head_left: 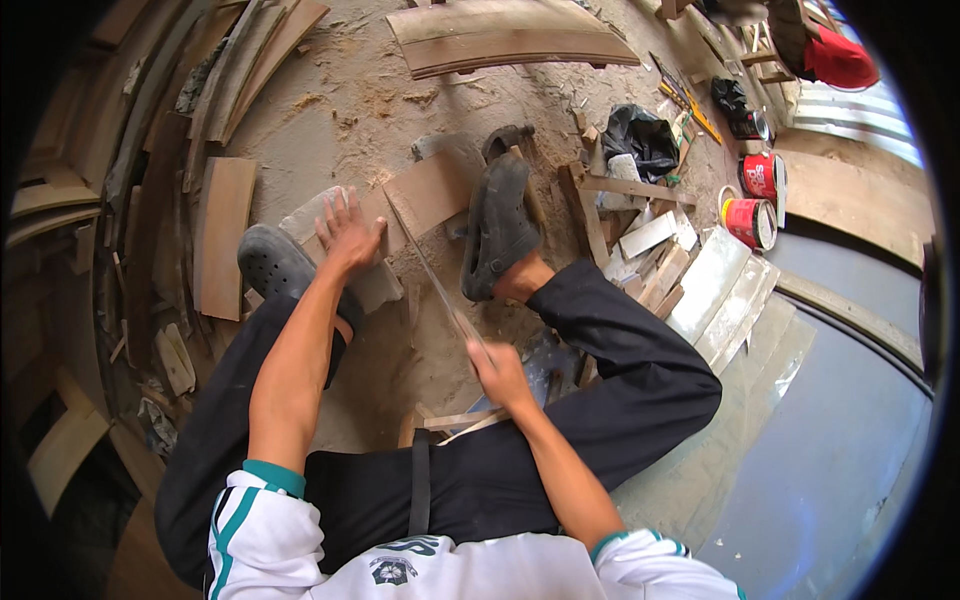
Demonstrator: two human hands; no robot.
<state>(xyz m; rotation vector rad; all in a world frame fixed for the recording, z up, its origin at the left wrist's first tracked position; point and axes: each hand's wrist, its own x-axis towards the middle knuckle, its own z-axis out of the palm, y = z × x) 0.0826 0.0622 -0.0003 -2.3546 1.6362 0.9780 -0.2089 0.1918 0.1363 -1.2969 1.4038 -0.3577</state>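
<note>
A brown wooden board (428,190) lies on the sawdust-covered ground between my two dark clogs. My left hand (347,235) presses flat on its left end, fingers spread. My right hand (497,370) grips the handle of a hand saw (432,272), whose thin blade runs up and left into the board near its middle. My right foot in a dark clog (497,222) rests on the board's right end. The left clog (277,265) stands just left of my left hand.
Stacks of curved planks (235,75) line the left side and a plank pile (510,38) lies at the top. Offcuts (650,240), two red tins (752,200) and a black bag (640,135) sit to the right. A grey smooth floor (830,420) spreads at lower right.
</note>
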